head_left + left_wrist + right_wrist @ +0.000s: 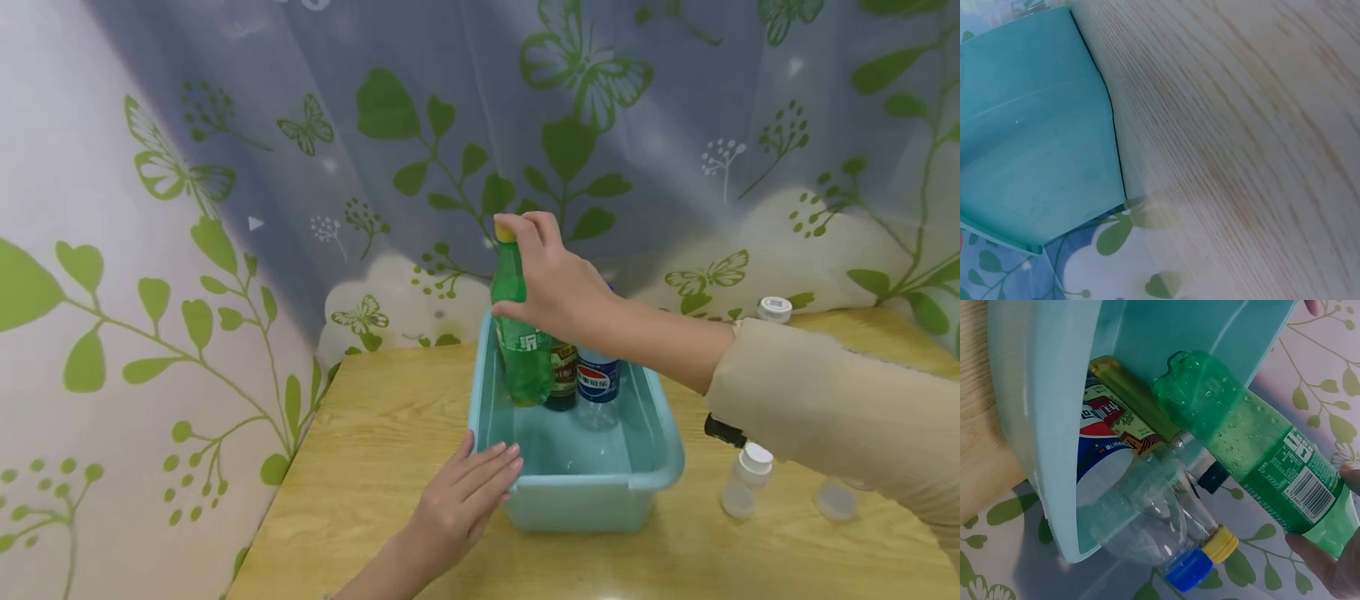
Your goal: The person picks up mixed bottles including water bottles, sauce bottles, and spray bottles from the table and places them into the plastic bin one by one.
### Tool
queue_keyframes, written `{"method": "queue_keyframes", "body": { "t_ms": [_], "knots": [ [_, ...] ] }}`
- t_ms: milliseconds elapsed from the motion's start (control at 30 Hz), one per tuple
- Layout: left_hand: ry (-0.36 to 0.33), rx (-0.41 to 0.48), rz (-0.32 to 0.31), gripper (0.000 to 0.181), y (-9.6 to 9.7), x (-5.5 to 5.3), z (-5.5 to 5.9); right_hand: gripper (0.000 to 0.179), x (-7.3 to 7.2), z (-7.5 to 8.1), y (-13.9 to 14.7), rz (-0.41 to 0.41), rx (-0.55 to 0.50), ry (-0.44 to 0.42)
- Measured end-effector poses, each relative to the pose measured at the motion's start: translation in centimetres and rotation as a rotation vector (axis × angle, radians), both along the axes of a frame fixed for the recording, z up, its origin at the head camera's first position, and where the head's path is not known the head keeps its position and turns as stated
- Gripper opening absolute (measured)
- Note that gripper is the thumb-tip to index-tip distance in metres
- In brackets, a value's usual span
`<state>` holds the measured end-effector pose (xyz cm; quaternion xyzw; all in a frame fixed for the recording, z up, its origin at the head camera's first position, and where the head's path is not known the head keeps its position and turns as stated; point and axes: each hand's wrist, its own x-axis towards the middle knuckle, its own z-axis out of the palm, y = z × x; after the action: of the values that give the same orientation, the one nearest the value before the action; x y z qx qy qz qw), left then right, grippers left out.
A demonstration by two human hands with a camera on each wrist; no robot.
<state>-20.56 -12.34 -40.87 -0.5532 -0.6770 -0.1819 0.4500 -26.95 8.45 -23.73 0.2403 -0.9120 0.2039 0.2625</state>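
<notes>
My right hand (pixel 558 279) grips a green plastic bottle (pixel 521 358) around its upper part, near the yellow cap. The bottle is tilted slightly, with its base inside a light-blue plastic bin (pixel 577 506). Inside the bin, a clear bottle with a blue-and-red label (pixel 597 381) and a blue cap (pixel 1190 570) stands beside a dark-labelled bottle (pixel 562 377). The right wrist view also shows a yellow cap (pixel 1220 544) and a dark cap (pixel 1212 477) there. My left hand (pixel 461 504) rests with straight fingers against the bin's near left corner. Only the bin's outside appears in the left wrist view.
On the wooden table (pixel 390 400), right of the bin, stand a small white-capped bottle (pixel 750 477) and a translucent container (pixel 836 500) partly under the right sleeve. Another white-capped bottle (pixel 774 310) is farther back. A leaf-and-butterfly cloth (pixel 420 167) hangs behind the table.
</notes>
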Motion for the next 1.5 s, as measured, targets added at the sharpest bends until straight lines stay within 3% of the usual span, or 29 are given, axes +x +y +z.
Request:
{"method": "queue_keyframes", "body": {
  "t_ms": [400, 700, 1067, 1233, 1500],
  "knots": [
    [-0.053, -0.017, 0.005, 0.029, -0.1, 0.2, 0.1, 0.092, -1.8, -1.8, -1.8, 0.011, 0.011, -0.096],
    [-0.080, -0.034, 0.019, 0.029, -0.2, 0.2, 0.1, 0.088, -2.7, -3.0, -1.6, 0.101, -0.020, -0.252],
    [-0.065, -0.040, 0.038, 0.029, 0.0, 0.1, -0.2, 0.087, -2.8, -5.4, -1.5, 0.156, 0.032, -0.239],
    [-0.040, -0.030, 0.036, 0.028, 0.0, 0.1, -0.1, 0.089, -3.2, -6.1, -1.6, 0.144, 0.042, -0.278],
    [-0.028, -0.027, 0.027, 0.028, 0.1, 0.1, 0.0, 0.060, -3.6, -6.3, -1.1, 0.140, -0.015, -0.396]
  ]
}}
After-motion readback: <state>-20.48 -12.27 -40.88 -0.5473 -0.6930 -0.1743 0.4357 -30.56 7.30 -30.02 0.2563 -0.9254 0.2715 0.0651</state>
